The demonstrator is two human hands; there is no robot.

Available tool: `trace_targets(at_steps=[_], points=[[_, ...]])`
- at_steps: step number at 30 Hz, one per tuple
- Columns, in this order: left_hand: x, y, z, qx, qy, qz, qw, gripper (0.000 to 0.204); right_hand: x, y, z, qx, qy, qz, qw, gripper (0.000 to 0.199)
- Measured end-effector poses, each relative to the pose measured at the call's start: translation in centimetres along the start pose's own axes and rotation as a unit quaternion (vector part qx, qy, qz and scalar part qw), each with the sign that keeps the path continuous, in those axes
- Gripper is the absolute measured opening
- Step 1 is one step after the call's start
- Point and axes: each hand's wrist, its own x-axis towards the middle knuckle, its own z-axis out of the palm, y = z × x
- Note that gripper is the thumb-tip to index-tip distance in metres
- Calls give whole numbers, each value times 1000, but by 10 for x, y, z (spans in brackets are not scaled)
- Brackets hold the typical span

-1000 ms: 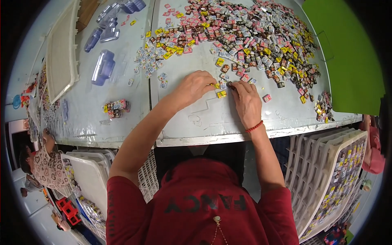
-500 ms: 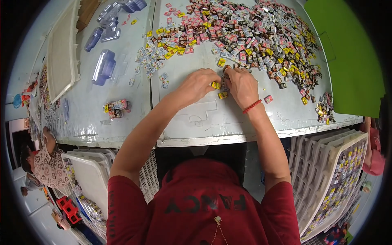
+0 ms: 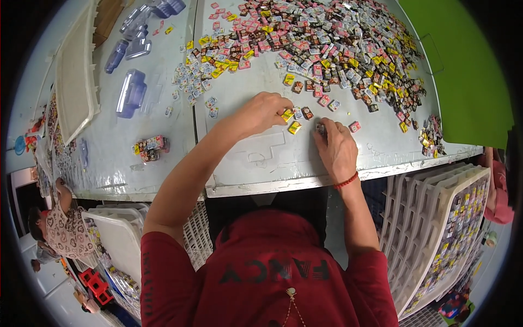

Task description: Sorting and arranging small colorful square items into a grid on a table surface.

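My left hand (image 3: 263, 113) is closed at the fingertips on a small yellow box (image 3: 287, 115). Touching or just beside it are a white-and-blue box (image 3: 297, 113) and a dark brown box (image 3: 308, 113). Another yellow box (image 3: 295, 128) lies a little nearer me. To the right, my right hand (image 3: 339, 146) rests low on the table, its thumb and fingers pinched round a small dark box (image 3: 320, 128), mostly covered. A pink box (image 3: 355, 126) sits just past its fingers. Left of the hands lies a clear plastic tray (image 3: 267, 151), hard to see against the white top.
A wide heap of small coloured boxes (image 3: 327, 49) covers the far table. Clear moulded trays (image 3: 131, 94) and a cluster of boxes (image 3: 151, 147) lie left. White crates (image 3: 436, 240) stand below the table's front edge at right. Another person (image 3: 65, 226) is at far left.
My right hand has moved right and nearer me, away from my left. Boxes it had covered now show between the hands. My left hand stays about where it was.
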Motion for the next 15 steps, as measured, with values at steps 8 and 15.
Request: trace_targets(at_steps=[8, 15], points=[[13, 14, 15, -28, 86, -15, 996, 32, 25, 4, -4, 56, -21, -26, 998, 31], [26, 16, 21, 84, 82, 17, 993, 27, 51, 14, 9, 30, -97, -125, 987, 33]])
